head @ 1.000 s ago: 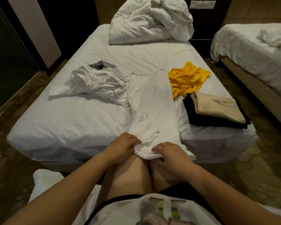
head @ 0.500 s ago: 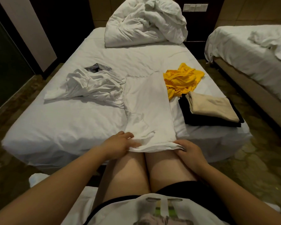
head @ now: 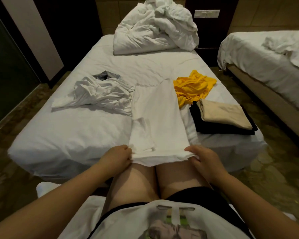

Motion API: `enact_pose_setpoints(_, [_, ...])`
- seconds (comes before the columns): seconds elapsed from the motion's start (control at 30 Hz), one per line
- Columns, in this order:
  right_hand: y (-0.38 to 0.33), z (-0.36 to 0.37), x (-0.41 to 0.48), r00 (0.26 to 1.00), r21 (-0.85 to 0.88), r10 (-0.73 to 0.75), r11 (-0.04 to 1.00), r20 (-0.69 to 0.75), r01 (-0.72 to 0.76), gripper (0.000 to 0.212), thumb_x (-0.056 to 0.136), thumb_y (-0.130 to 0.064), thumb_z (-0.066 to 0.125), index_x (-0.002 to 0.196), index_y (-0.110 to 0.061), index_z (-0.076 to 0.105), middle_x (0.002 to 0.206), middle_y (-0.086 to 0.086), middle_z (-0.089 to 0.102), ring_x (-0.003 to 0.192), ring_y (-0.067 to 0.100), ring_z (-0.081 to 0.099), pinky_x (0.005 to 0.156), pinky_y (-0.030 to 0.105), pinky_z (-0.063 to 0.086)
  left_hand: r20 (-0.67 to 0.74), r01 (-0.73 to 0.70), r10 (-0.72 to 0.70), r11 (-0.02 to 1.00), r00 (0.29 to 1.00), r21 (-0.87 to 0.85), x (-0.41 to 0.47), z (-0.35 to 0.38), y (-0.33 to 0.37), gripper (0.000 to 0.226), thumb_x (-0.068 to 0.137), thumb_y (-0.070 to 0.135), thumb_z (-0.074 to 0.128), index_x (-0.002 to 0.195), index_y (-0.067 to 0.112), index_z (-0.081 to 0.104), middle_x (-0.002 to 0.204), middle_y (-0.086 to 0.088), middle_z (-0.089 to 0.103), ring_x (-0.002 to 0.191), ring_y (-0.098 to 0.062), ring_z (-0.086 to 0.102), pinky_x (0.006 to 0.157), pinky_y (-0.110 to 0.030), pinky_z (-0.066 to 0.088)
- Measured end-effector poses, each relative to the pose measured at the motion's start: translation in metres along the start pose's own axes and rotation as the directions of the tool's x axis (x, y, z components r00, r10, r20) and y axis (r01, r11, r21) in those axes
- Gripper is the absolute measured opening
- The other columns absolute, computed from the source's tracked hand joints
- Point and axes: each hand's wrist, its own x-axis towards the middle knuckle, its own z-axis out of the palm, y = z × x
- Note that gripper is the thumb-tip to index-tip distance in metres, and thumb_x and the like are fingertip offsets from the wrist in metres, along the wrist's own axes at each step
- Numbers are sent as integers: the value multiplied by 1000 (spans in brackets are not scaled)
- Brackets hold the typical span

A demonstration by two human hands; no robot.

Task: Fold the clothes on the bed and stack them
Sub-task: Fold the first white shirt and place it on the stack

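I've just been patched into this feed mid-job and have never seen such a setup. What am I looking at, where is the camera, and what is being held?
There is no machine here: a person works with two bare hands. The single camera sits on the person's head, looking forward and down, so both arms enter from the bottom. The left hand and right hand each pinch a near corner of a long white garment folded into a strip, lying on the white-sheeted bed. Also on the bed are a crumpled white shirt, a crumpled yellow garment, a folded beige piece stacked on a folded black one, and a bunched white duvet at the far end.
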Motion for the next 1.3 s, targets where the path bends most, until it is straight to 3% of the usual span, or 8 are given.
enact_pose_setpoints(0.17, [-2, -6, -6, 999, 72, 7, 997, 43, -10, 40, 70, -31, 44, 97, -18, 70, 96, 2, 68, 87, 23, 64, 75, 34, 48, -3, -201, 201, 977, 980, -66, -5, 1, -4, 57, 83, 30, 41, 140, 33, 34, 130, 1, 44, 117, -19, 40, 99, -31, 36])
enact_pose_setpoints(0.37, [2, -6, -4, 999, 147, 37, 989, -13, -34, 26, 71, -11, 57, 91, -16, 72, 90, 2, 64, 80, 15, 59, 71, 17, 44, 22, -189, 195, 971, 981, -144, 0, -2, -1, 52, 87, 31, 39, 139, 34, 39, 150, 1, 29, 131, -18, 33, 105, -26, 26])
enact_pose_setpoints(0.5, [6, -2, -2, 991, 284, 82, 958, -107, -49, 24, 73, 4, 66, 89, -13, 71, 89, -2, 64, 82, 9, 59, 71, 3, 38, -61, -152, 142, 961, 988, -233, 7, -1, 1, 67, 74, 53, 24, 124, 20, 55, 129, -1, 53, 114, -20, 49, 89, -23, 34])
enact_pose_setpoints(0.67, [6, -5, -4, 989, 381, 128, 920, -80, -88, 20, 81, -6, 60, 88, -23, 68, 84, -4, 66, 76, 2, 57, 66, 6, 39, -246, -60, -22, 945, 969, -322, 9, 5, 2, 16, 80, 18, 65, 82, 17, 49, 91, -10, 58, 87, -27, 54, 60, -26, 27])
enact_pose_setpoints(0.8, [5, 2, -8, 950, 311, 92, 950, -299, 6, 23, 80, -4, 53, 96, -5, 69, 87, -4, 63, 79, 1, 56, 68, 0, 38, -338, -94, -69, 892, 939, -442, 1, 17, 2, 27, 79, 14, 70, 101, 11, 55, 92, 2, 53, 79, -19, 53, 66, -27, 37])
enact_pose_setpoints(0.9, [1, 0, -9, 910, 289, 54, 954, -412, 75, 29, 77, -6, 49, 97, -3, 70, 87, -4, 62, 80, -4, 53, 65, -3, 37, -304, -95, -87, 838, 949, -537, -6, 12, 2, 46, 80, 23, 67, 124, 15, 55, 102, 1, 55, 91, -17, 57, 80, -25, 42])
enact_pose_setpoints(1.1, [1, -12, -15, 946, 311, 71, 950, -316, 33, 30, 80, 5, 63, 95, -21, 65, 81, -2, 65, 73, 1, 56, 60, 8, 39, -135, -169, 122, 890, 983, -424, -15, -6, 6, 40, 72, 43, 54, 93, 15, 73, 80, 15, 46, 85, -19, 60, 73, -22, 41])
enact_pose_setpoints(1.3, [-15, -39, -36, 974, 357, 4, 931, -226, 79, 13, 78, -12, 68, 75, -25, 66, 63, -17, 64, 64, -7, 58, 58, 13, 41, 27, -210, 235, 908, 972, -363, -29, -14, 10, 36, 89, 10, 57, 124, 13, 60, 133, 13, 41, 123, -4, 38, 102, -9, 22])
